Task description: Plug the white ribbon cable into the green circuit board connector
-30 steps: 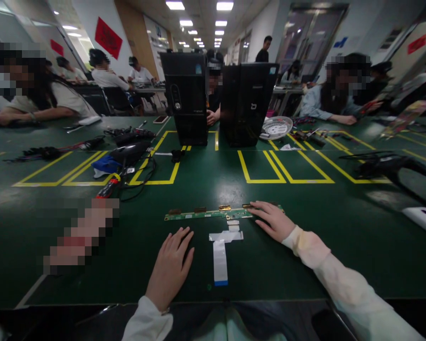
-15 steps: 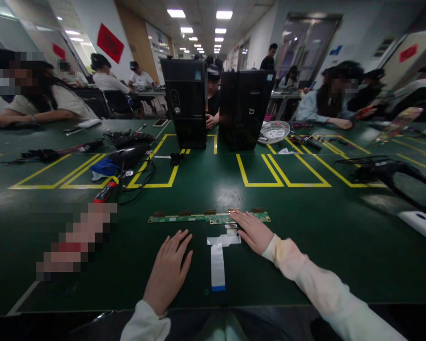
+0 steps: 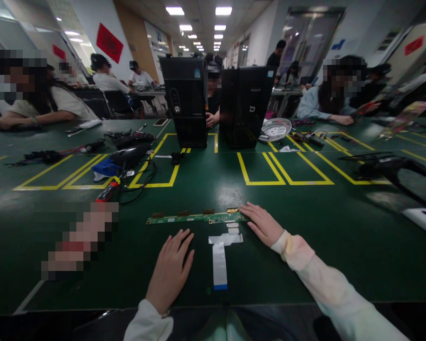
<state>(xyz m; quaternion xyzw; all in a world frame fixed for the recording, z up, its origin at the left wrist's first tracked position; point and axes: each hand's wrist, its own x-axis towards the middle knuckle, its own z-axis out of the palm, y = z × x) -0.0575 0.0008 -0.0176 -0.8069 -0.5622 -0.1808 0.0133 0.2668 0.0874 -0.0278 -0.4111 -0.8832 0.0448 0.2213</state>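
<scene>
While ribbon cable (image 3: 219,265) points nearward, long circuit board (image 3: 180,219) lies crosswise.

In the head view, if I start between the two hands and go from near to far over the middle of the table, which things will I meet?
Flat white ribbon, its blue end nearest → long green circuit board → two black computer cases side by side → person behind them.
</scene>
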